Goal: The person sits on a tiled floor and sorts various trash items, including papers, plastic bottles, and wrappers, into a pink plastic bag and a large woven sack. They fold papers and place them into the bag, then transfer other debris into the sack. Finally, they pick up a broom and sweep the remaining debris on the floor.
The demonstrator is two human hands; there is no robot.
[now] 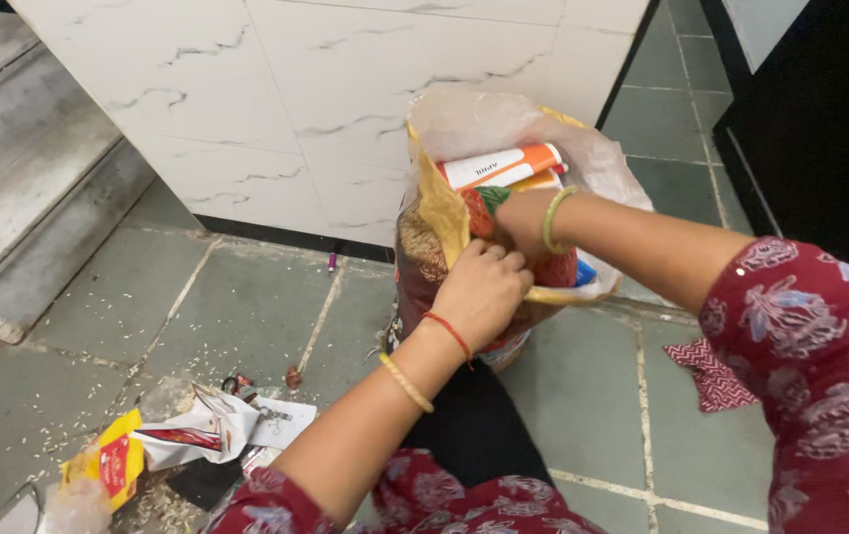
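A tall printed plastic sack (423, 259) with a yellow inner rim stands open on the grey tiled floor against a white marble-patterned wall. Orange-and-white tubes or boxes (504, 165) and a red packet show in its mouth. My left hand (482, 289), with a red thread and a yellow bangle at the wrist, grips the sack's front rim with fingers closed. My right hand (523, 216), wearing a green bangle, reaches down into the sack's mouth; its fingers are hidden among the contents.
A heap of torn wrappers, a yellow-red packet (108, 463) and white paper (209, 423) lies on the floor at lower left with scattered grains. Grey steps (19, 198) rise at left. A dark cabinet (820, 119) stands at right.
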